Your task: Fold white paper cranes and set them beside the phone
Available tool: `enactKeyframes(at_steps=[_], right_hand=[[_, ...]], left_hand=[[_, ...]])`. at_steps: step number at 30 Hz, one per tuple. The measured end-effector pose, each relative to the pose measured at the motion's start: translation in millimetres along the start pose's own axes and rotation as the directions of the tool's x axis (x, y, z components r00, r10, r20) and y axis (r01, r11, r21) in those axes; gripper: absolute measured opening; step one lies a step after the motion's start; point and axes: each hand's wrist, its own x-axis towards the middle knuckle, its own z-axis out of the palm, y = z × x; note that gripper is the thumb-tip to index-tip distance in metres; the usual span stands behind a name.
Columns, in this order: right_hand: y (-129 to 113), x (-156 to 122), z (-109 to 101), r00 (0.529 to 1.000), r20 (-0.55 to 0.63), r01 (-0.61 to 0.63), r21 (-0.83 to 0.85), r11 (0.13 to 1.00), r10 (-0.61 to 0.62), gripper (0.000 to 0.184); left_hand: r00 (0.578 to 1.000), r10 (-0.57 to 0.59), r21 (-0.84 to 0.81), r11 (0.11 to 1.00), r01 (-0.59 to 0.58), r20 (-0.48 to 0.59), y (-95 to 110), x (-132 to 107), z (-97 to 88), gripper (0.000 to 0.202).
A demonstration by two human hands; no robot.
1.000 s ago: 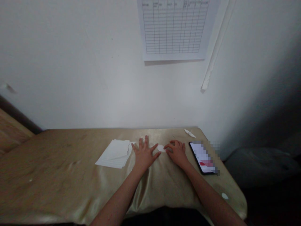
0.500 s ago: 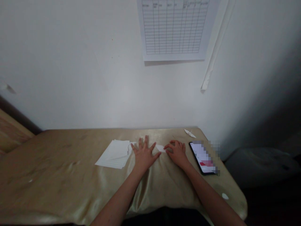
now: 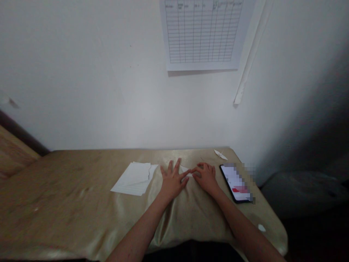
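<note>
My left hand point(image 3: 172, 179) lies flat with fingers spread on the tan table cover point(image 3: 81, 203). It covers most of a small white folded paper point(image 3: 184, 169), of which only a corner shows between the hands. My right hand point(image 3: 206, 177) rests beside it, fingers curled, their tips pressing down at the paper's right edge next to my left thumb. Both forearms reach in from the bottom edge.
A stack of white sheets point(image 3: 134, 177) lies left of my hands. A phone point(image 3: 236, 182) with a lit screen lies to the right, a small folded paper figure point(image 3: 220, 154) behind it. A white scrap point(image 3: 261, 228) sits near the right front corner. The wall carries a ruled chart point(image 3: 202, 32).
My left hand has slid to the right, over the small paper, until its thumb meets my right fingertips. Less of the paper shows. My right hand has stayed put.
</note>
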Motion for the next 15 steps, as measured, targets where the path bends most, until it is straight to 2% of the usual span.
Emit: enactKeyframes(at_steps=[7,10,15], right_hand=[[2.0,1.5,2.2,1.0,-0.019,0.013,-0.021,1.0,-0.013,0.014],[2.2,2.1,1.8,1.0,0.001,0.011,-0.041,0.999,-0.011,0.014],[1.4,1.4,0.6,1.0,-0.002,0.013,-0.034,0.999,-0.013,0.015]], left_hand=[[0.998,-0.059,0.0,0.998,0.059,0.008,-5.7,2.6,7.0,0.045],[0.994,-0.112,0.002,0.994,0.112,0.012,-9.8,5.1,6.4,0.045],[0.991,-0.132,0.017,0.991,0.132,-0.012,-15.5,8.8,2.3,0.042]])
